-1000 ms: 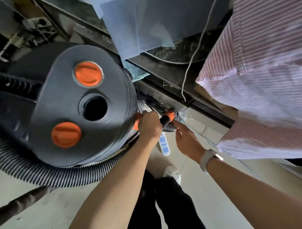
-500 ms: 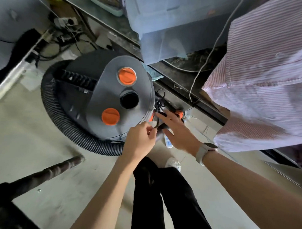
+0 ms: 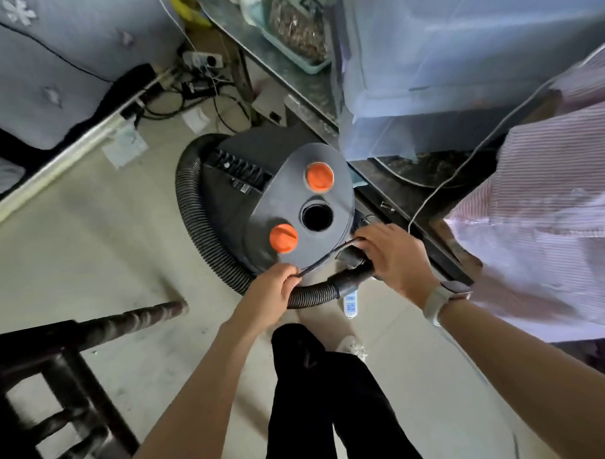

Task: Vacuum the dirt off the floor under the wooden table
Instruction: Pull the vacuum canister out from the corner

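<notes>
A dark grey canister vacuum point(image 3: 279, 202) with two orange knobs stands on the pale floor, its ribbed black hose point(image 3: 198, 226) curling around its left side. My left hand point(image 3: 270, 292) pinches a thin black power cord point(image 3: 316, 263) that runs up to my right hand point(image 3: 391, 253). My right hand is closed around the cord end at the hose cuff point(image 3: 351, 279) by the vacuum's front. A dark wooden table leg point(image 3: 126, 321) and its frame show at the lower left.
A white power strip point(image 3: 351, 303) lies on the floor just below the hose cuff. A metal shelf unit point(image 3: 310, 102) with a covered box stands behind the vacuum. Striped cloth point(image 3: 547, 220) hangs at right. Cables tangle at the back left. My legs are below.
The view has pulled back and up from the vacuum. My hands have separated, stretching the black cord out between them beside the hose cuff.
</notes>
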Available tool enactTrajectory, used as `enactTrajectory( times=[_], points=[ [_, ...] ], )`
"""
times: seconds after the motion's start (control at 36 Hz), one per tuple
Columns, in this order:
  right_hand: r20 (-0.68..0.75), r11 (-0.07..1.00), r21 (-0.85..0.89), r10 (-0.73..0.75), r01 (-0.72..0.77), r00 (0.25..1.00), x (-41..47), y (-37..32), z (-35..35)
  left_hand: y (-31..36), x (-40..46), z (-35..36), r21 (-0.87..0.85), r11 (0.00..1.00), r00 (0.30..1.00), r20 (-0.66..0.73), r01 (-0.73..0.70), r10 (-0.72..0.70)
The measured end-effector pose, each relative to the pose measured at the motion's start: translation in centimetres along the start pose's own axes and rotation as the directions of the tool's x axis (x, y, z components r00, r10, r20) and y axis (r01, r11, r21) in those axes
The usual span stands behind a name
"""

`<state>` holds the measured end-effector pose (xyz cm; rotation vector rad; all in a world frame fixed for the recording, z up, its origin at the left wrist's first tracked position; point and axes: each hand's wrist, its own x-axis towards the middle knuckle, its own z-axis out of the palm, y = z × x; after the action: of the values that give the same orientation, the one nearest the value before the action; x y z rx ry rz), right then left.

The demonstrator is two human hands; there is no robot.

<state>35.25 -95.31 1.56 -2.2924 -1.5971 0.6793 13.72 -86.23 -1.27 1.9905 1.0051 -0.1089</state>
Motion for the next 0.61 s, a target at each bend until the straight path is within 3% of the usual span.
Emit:
enactTrajectory(
  times=[0.14, 0.28, 0.56, 0.61],
  points=[
    [0.128, 0.997, -0.019, 0.076, -0.074, 0.989, 0.0, -1.4, 0.8, -1.0, -2.1, 0.3, -0.056, 0.998, 0.991, -0.13, 0.028, -0.035],
    [0.357, 0.995, 0.096, -0.004, -0.032, 0.934, -0.3, -2.6, 2.9, -1.3, -4.2, 0.3, -0.199, 0.974, 0.991, -0.065, 0.105, -0.12],
    [0.072, 0.986, 0.148, -0.094, 0.083, 0.993, 1.2, -3.7, -0.3, -0.6, -0.9, -2.8, -0.362, 0.923, 0.987, -0.035, 0.132, -0.155],
    [0.069, 0.985, 0.155, -0.086, 0.074, 0.994, 1.7, -4.1, -1.2, -1.5, -0.7, -3.1, -0.348, 0.931, 0.98, -0.118, 0.111, -0.161]
  ],
)
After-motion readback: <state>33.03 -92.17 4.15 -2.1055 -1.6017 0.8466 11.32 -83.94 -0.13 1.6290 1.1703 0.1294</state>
